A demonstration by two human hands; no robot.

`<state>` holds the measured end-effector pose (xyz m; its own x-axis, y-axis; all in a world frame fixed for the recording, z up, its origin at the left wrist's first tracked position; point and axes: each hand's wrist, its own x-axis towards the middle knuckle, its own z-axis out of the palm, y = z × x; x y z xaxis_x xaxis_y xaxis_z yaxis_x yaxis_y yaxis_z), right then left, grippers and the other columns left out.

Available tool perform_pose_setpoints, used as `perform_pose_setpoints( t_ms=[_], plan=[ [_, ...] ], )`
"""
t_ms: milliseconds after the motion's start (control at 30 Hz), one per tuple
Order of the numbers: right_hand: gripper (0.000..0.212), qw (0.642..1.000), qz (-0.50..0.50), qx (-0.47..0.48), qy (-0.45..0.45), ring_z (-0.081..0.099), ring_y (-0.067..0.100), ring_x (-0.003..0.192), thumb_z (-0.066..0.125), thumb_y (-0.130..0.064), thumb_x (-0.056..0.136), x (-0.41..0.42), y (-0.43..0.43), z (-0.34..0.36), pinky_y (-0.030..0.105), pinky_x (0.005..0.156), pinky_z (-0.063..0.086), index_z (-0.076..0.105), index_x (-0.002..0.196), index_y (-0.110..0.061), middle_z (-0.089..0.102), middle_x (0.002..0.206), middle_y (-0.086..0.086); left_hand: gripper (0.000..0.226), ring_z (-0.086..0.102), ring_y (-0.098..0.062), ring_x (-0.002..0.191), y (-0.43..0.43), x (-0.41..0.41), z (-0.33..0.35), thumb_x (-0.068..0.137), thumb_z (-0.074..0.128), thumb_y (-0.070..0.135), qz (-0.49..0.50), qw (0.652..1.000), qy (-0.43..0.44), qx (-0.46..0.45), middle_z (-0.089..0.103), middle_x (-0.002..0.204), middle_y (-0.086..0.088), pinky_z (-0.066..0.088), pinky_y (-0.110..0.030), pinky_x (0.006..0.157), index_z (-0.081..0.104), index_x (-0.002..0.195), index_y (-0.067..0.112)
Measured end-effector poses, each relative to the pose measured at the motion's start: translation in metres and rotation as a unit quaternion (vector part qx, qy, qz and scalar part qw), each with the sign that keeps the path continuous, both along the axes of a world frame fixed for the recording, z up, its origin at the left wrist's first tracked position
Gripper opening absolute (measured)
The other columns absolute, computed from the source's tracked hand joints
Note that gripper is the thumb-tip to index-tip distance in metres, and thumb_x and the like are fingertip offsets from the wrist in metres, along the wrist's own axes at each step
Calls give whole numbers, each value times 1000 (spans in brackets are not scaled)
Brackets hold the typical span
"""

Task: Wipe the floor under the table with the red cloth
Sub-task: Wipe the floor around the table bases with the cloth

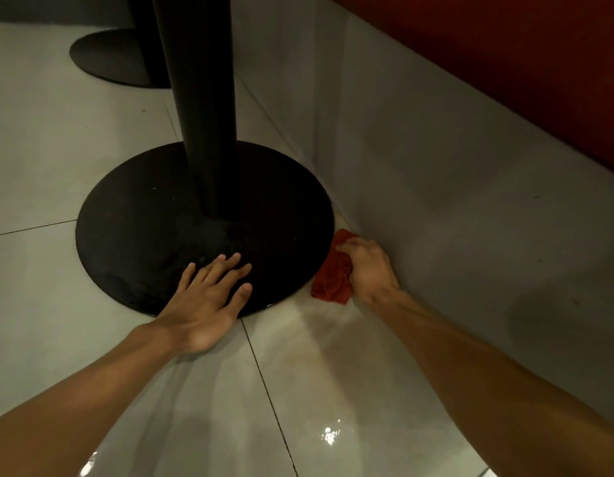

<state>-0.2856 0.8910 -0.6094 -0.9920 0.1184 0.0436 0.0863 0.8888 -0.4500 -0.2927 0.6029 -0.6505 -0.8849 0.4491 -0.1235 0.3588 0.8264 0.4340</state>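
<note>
A crumpled red cloth [333, 273] lies on the pale tiled floor [333, 356], in the narrow gap between the black round table base [154, 215] and the grey wall panel [436, 173]. My right hand [366, 266] grips the cloth from the right, fingers curled over it, pressing it onto the floor. My left hand [209, 297] rests flat on the near edge of the table base, fingers spread and straight. The black table post [202, 105] rises from the middle of the base.
A second black round base [116, 60] stands at the back left. Red upholstery [505, 46] runs above the grey panel on the right. The floor near me is glossy with light reflections [329, 435]. Tile joints cross the floor.
</note>
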Motion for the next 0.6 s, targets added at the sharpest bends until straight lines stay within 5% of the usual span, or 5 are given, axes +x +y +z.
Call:
perform_pose_setpoints(
  t_ms=[67,300,367,433,600],
  plan=[
    [39,999,37,-14,8,61,0,91,48,-17,98,2,-2,4,2,53,44,49,136,-7,57,120,2,72,-18,5,141,-1,0,0,84,-6,73,-1,1000,-1,1,-4,156,24,-12,-39,118,12,148,44],
    [34,989,142,0,-44,61,37,102,41,-27,101,19,-4,-1,38,75,54,44,135,-25,46,141,24,67,-21,7,139,-1,-1,-2,86,-4,71,-1,1000,5,2,-7,156,24,-13,-38,118,8,147,45],
    [69,978,133,48,-155,27,38,142,54,-12,93,5,-1,-6,39,112,31,18,151,-15,19,158,20,66,-22,7,139,-1,1,-1,87,-3,70,-2,1000,7,-2,-8,155,25,-14,-38,118,7,147,45],
    [93,975,89,121,-163,6,28,149,64,-1,84,-13,0,1,30,120,8,1,152,-5,3,161,16,66,-21,6,139,0,3,0,88,-2,69,0,1000,6,-3,-8,156,24,-13,-38,118,8,148,45],
    [72,976,98,138,-140,42,26,126,66,7,73,-41,3,16,30,106,31,29,135,-4,36,139,15,66,-21,6,139,-1,2,2,87,-2,69,-5,1000,1,-3,-8,156,24,-13,-38,118,8,147,45]
  ],
)
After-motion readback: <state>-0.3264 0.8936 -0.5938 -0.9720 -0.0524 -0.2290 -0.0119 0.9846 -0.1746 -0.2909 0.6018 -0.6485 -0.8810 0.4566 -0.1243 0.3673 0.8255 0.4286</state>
